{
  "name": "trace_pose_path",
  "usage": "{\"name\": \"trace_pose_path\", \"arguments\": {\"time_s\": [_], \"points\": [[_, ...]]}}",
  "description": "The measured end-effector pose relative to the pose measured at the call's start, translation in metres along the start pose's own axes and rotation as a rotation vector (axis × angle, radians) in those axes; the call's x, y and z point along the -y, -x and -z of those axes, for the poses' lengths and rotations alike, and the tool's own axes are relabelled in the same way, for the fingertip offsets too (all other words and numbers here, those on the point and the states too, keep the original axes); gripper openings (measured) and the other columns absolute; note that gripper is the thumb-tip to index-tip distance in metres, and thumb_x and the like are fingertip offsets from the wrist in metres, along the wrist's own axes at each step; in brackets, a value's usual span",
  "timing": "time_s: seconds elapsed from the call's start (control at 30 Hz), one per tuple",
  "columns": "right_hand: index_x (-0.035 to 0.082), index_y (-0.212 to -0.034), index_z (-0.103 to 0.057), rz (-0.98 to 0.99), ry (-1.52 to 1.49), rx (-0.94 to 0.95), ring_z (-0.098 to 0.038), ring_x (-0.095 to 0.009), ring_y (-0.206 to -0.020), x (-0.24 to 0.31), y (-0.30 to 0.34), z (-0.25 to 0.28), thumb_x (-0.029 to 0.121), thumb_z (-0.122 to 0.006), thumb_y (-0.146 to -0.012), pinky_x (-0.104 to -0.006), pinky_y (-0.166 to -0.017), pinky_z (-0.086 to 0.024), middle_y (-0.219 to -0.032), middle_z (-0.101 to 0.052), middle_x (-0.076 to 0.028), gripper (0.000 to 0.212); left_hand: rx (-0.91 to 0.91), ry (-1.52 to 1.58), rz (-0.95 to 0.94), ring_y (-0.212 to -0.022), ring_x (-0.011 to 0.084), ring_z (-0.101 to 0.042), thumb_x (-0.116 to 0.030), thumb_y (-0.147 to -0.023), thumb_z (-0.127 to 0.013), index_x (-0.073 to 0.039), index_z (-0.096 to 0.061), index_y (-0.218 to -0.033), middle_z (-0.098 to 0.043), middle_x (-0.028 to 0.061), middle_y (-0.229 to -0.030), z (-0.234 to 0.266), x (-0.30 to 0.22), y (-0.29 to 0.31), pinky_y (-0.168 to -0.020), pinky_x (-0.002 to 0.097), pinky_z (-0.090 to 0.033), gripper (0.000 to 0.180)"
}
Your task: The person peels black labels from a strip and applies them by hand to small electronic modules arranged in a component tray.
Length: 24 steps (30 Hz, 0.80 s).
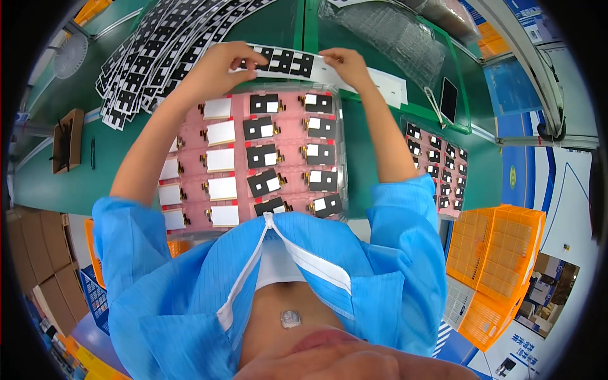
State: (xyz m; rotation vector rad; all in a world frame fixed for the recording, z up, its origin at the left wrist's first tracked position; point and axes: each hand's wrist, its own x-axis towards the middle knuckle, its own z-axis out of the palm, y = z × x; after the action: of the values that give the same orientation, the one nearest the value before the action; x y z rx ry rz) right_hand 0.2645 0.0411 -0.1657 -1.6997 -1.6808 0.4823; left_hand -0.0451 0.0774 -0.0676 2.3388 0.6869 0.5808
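Observation:
A white strip with black die-cut stickers (291, 62) stretches between my hands beyond the tray. My left hand (218, 66) has its bent fingers and thumb at the strip's left end, closed around it. Part of that end lies hidden under the fingers. Farther right, my right hand (347, 65) pinches the strip's bare white part near its upper edge. Just below sits a clear tray with pink lining (294, 149), holding rows of small flat parts. Some parts show plain white faces (221, 133); others carry black pieces with white squares (261, 128).
Fanned sticker sheets (149, 63) cover the far left of the green table. A second pink tray (437, 168), a phone (448, 100) and clear plastic packaging (392, 41) are to the right. A cardboard box (68, 142) stands left; orange crates (497, 247) stand lower right.

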Motion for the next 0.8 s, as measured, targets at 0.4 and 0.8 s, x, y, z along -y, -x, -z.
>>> {"name": "trace_pose_path", "arguments": {"time_s": [0.4, 0.8], "points": [[0.018, -0.106, -0.072, -0.036, 0.348, -0.048, -0.06, -0.023, -0.094, -0.002, -0.001, -0.041, 0.037, -0.072, -0.075, -0.0373, -0.075, -0.05, -0.098, -0.06, -0.003, 0.036, 0.293, -0.369, 0.186, -0.094, 0.0274, -0.065, -0.033, -0.063, -0.083, -0.017, -0.067, -0.117, -0.069, 0.0099, -0.102, -0.094, 0.072, -0.12, -0.081, 0.0387, -0.052, 0.058], [0.012, -0.078, -0.07, 0.001, 0.318, -0.076, -0.055, -0.027, -0.093, 0.01, -0.008, -0.041, 0.021, -0.08, -0.064, -0.0393, -0.078, -0.044, -0.086, -0.061, -0.004, 0.019, 0.282, -0.386, 0.177, -0.084, 0.0259, -0.066, -0.036, -0.06, -0.085, -0.021, -0.066, -0.119, -0.066, 0.0098, -0.086, -0.099, 0.085, -0.121, -0.071, 0.0377, -0.052, 0.063]]}}
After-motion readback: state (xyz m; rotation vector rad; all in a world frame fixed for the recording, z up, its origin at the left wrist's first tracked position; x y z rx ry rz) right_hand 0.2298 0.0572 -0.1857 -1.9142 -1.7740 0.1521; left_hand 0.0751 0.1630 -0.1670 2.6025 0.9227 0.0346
